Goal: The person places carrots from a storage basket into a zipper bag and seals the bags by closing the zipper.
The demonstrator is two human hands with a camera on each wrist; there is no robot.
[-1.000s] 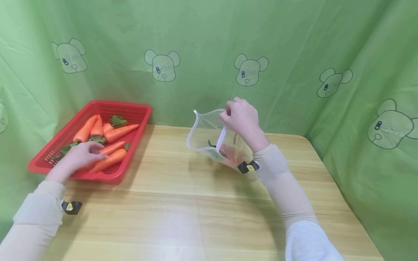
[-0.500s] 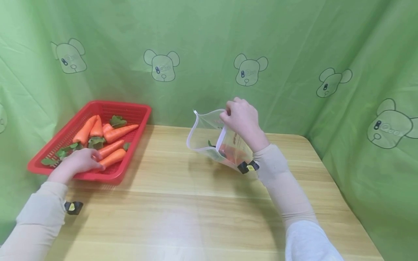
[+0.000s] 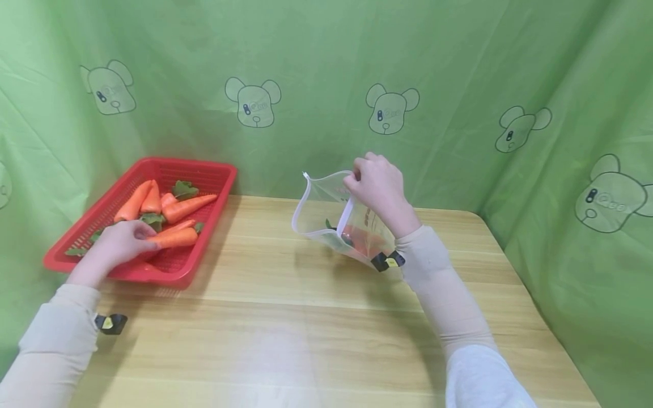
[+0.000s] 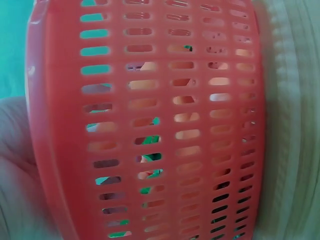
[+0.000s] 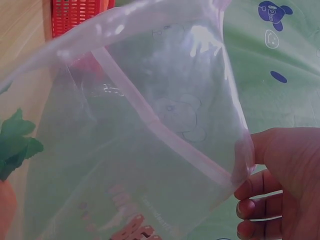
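Note:
My left hand (image 3: 118, 245) reaches into a red plastic basket (image 3: 216, 224) at the left and pinches a carrot (image 3: 178, 238) by its narrow end. In the left wrist view the basket's slotted wall (image 4: 62, 125) hides the fingertips; only part of the hand (image 4: 17, 175) shows beyond its rim. My right hand (image 3: 380, 184) grips the top edge of a clear zip bag (image 3: 322, 198), keeping its mouth spread. Inside the bag lies an orange carrot (image 3: 364, 239) with green leaves. The right wrist view has the thumb and fingers (image 5: 257, 182) at the bag's edge.
Several other carrots (image 3: 134, 201) with leafy tops lie in the basket. Both basket and bag are on a wooden table (image 3: 265, 317). A green curtain (image 3: 316, 51) with printed bear heads hangs behind it and along both sides.
My left hand has shifted within the basket and now holds the front carrot, which has been raised and turned more level. The right hand and the bag have stayed still.

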